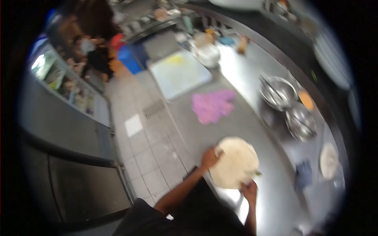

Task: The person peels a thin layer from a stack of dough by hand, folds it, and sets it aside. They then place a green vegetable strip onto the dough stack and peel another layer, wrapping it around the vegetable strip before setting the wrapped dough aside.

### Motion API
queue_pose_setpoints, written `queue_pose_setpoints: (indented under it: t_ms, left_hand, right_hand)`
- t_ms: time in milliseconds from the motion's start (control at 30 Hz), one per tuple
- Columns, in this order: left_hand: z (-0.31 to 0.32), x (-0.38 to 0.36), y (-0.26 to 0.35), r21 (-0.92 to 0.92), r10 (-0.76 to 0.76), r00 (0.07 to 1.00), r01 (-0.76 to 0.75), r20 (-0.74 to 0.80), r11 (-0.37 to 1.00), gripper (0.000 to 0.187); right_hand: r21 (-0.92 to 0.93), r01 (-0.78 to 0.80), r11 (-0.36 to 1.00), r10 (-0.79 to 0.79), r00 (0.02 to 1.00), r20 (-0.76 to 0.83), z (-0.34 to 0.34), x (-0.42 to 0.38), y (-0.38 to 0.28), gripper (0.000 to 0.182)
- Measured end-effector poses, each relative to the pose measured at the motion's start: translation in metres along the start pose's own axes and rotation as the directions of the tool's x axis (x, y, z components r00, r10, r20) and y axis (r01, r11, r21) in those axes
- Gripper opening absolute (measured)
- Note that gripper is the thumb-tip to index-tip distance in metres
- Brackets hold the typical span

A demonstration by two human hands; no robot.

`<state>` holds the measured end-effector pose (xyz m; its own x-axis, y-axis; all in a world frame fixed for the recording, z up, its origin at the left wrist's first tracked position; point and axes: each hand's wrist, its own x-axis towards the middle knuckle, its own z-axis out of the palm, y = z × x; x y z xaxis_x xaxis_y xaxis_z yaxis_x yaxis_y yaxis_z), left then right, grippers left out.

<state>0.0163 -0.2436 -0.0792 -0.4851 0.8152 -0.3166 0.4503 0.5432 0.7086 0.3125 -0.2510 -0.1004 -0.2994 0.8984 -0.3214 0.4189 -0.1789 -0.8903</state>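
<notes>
A pale, round flatbread [234, 162] is held flat near the front edge of the steel counter [275, 177]. My left hand [210, 158] grips its left edge, with the thumb on top. At the near edge, my right hand [249, 190] pinches the rim between closed fingers. A small green bit [258, 173] shows at the flatbread's right side; what it belongs to is too blurred to tell. The undersides of both hands' grips are hidden.
Beyond lie a crumpled pink-purple cloth [212, 105] and a white cutting board [179, 74] with a yellow patch. On the right stand metal bowls [278, 92], a dark cloth [303, 174] and a pale round item [328, 161]. A tiled floor [149, 157] runs left of the counter.
</notes>
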Motion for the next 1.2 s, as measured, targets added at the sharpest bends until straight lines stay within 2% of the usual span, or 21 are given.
queue_pose_setpoints:
  t_ms: [33, 67, 100, 167, 200, 267, 333, 433, 500, 533, 567, 600, 667, 733, 833, 900, 967, 1033, 1100, 1167, 1200]
  left_hand:
    - [0.0, 0.008, 0.0, -0.054, 0.227, 0.971, -0.232, -0.078, 0.971, 0.053]
    - [-0.002, 0.014, 0.011, -0.107, 0.254, 0.964, -0.262, -0.083, 0.959, 0.052]
    - [0.006, 0.024, 0.017, -0.12, 0.261, 0.963, -0.268, -0.075, 0.956, 0.052]
    - [0.015, 0.034, 0.021, -0.043, 0.34, 0.934, -0.347, -0.112, 0.937, 0.055]
    - [0.009, 0.026, 0.028, -0.028, 0.3, 0.953, -0.301, -0.037, 0.953, 0.06]
    - [0.015, 0.03, 0.013, -0.045, 0.309, 0.946, -0.315, -0.096, 0.948, 0.06]
    - [0.024, 0.018, -0.003, -0.073, 0.332, 0.921, -0.353, -0.204, 0.933, 0.06]
    - [0.019, -0.018, -0.029, -0.009, 0.325, 0.881, -0.35, -0.344, 0.937, 0.058]
    - [0.02, -0.046, -0.047, -0.085, 0.202, 0.937, -0.234, -0.285, 0.968, 0.06]
    - [0.015, -0.054, -0.049, -0.241, 0.036, 0.997, -0.051, -0.067, 0.969, 0.061]
    - [0.006, -0.072, -0.047, -0.295, -0.026, 1.0, 0.025, 0.001, 0.955, 0.06]
    - [0.006, -0.081, -0.05, -0.387, -0.001, 0.999, 0.016, 0.039, 0.922, 0.058]
    - [0.014, -0.092, -0.044, -0.377, 0.0, 0.998, 0.026, 0.069, 0.926, 0.058]
    - [0.022, -0.081, -0.042, -0.27, 0.012, 0.999, -0.003, 0.03, 0.963, 0.052]
    - [0.02, -0.073, -0.029, -0.206, 0.002, 0.999, -0.013, -0.054, 0.978, 0.043]
    - [0.03, -0.069, -0.036, -0.173, 0.057, 0.994, -0.073, -0.097, 0.982, 0.037]
    - [0.013, -0.057, -0.03, -0.199, 0.09, 0.992, -0.107, -0.089, 0.974, 0.034]
    - [0.021, -0.037, -0.035, -0.166, 0.09, 0.991, -0.106, -0.1, 0.98, 0.033]
    - [0.027, -0.022, -0.039, -0.196, 0.255, 0.939, -0.302, -0.232, 0.933, 0.035]
    - [0.029, -0.003, -0.04, -0.179, 0.253, 0.942, -0.294, -0.22, 0.939, 0.039]
    - [0.028, -0.002, -0.038, -0.178, 0.256, 0.948, -0.289, -0.19, 0.941, 0.043]
  right_hand:
    - [-0.163, -0.089, 0.983, 0.101, 0.993, 0.065, -0.001, -0.009, -0.017, 0.027]
    - [0.127, -0.172, 0.977, 0.158, 0.981, 0.114, 0.008, -0.015, -0.015, 0.025]
    - [0.286, -0.228, 0.931, 0.198, 0.971, 0.131, 0.015, -0.019, -0.033, 0.024]
    - [0.288, -0.264, 0.921, 0.204, 0.953, 0.222, 0.009, -0.013, -0.031, 0.028]
    - [0.251, -0.296, 0.922, 0.245, 0.945, 0.215, 0.001, -0.015, -0.041, 0.03]
    - [0.128, -0.379, 0.917, 0.348, 0.913, 0.212, -0.008, -0.008, -0.037, 0.035]
    - [0.113, -0.2, 0.973, 0.165, 0.951, 0.26, -0.019, 0.002, -0.047, 0.034]
    - [-0.017, -0.267, 0.964, 0.263, 0.934, 0.243, -0.023, 0.02, -0.048, 0.031]
    - [-0.048, -0.308, 0.95, 0.309, 0.913, 0.266, -0.025, 0.031, -0.036, 0.027]
    - [0.035, -0.251, 0.967, 0.224, 0.913, 0.341, -0.028, 0.038, -0.008, 0.026]
    - [-0.269, -0.102, 0.958, 0.188, 0.93, 0.316, -0.033, 0.035, -0.017, 0.053]
    - [-0.239, -0.083, 0.967, 0.156, 0.94, 0.305, -0.028, 0.035, -0.012, 0.051]
    - [-0.221, -0.078, 0.972, 0.14, 0.95, 0.281, -0.034, 0.029, 0.021, 0.05]
    - [-0.344, 0.254, 0.904, -0.191, 0.96, 0.206, -0.028, 0.038, 0.055, 0.047]
    - [-0.323, 0.339, 0.883, -0.304, 0.94, 0.155, -0.017, 0.011, -0.017, 0.036]
    - [-0.371, 0.245, 0.896, -0.23, 0.97, 0.085, -0.009, 0.011, -0.022, 0.028]
    - [-0.335, 0.286, 0.898, -0.277, 0.958, 0.074, -0.003, 0.0, -0.065, 0.027]
    - [-0.454, 0.314, 0.834, -0.282, 0.949, 0.139, 0.003, 0.004, -0.085, 0.03]
    - [-0.484, 0.269, 0.832, -0.214, 0.962, 0.167, 0.007, 0.014, -0.08, 0.032]
    - [-0.331, 0.222, 0.917, -0.15, 0.962, 0.23, 0.009, 0.018, -0.054, 0.054]
    - [-0.325, 0.218, 0.92, -0.148, 0.963, 0.227, 0.015, 0.016, -0.071, 0.054]
